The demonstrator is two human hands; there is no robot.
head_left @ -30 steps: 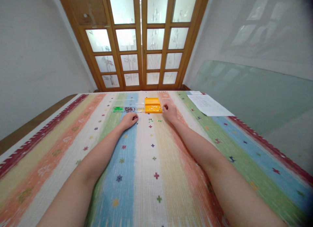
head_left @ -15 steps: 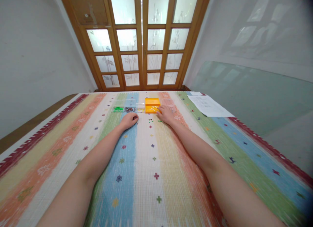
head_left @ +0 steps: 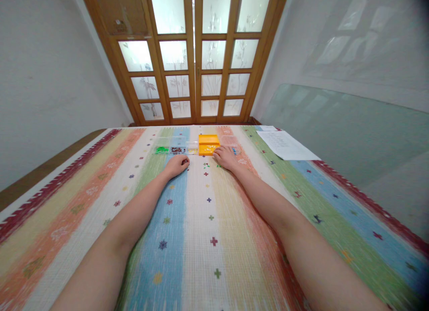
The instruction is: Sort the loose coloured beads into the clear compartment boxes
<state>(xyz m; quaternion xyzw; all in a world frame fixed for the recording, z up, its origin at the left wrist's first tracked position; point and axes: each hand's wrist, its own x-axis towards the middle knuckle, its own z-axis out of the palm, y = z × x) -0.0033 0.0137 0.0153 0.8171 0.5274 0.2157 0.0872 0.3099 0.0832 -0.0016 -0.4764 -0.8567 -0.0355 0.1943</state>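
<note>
Orange box [head_left: 208,139] holds white pieces [head_left: 210,148]; clear box [head_left: 169,146], green pieces [head_left: 162,149].

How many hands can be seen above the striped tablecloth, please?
2: the left hand, just nearer than the dark red pieces, and the right hand, by the orange box's near right corner.

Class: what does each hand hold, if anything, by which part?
It cannot be told: anything in the left hand or right hand is hidden or too small.
</note>
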